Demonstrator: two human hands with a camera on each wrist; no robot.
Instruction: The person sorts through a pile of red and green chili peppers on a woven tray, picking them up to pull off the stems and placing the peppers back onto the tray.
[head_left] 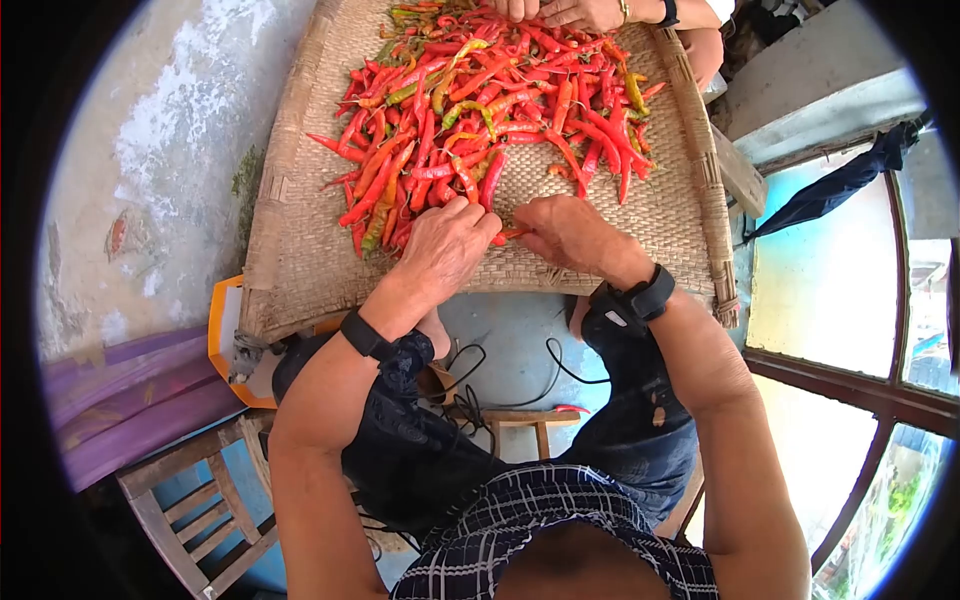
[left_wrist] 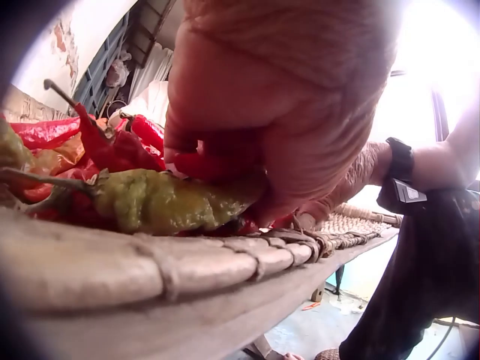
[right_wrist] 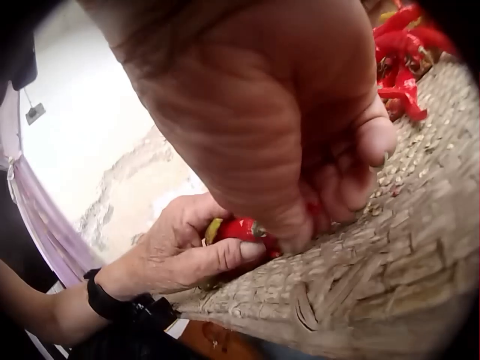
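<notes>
A heap of red chili peppers (head_left: 480,95), with some green and yellow ones, covers the woven tray (head_left: 290,210). My left hand (head_left: 445,245) is at the heap's near edge, its thumb and fingers round a red chili pepper (right_wrist: 240,229). Close beside it, my right hand (head_left: 575,235) has curled fingers and pinches at the stem end of that pepper, low over the weave; its fingertips partly hide the pepper. In the left wrist view, a wrinkled green chili pepper (left_wrist: 172,201) lies by the tray's rim, just under my left hand.
Another person's hands (head_left: 560,10) work at the tray's far edge. A wooden chair (head_left: 200,510) stands at lower left, a small wooden stool (head_left: 530,418) and black cables (head_left: 465,385) between the legs. A wall (head_left: 150,150) borders the left, a window (head_left: 830,270) the right.
</notes>
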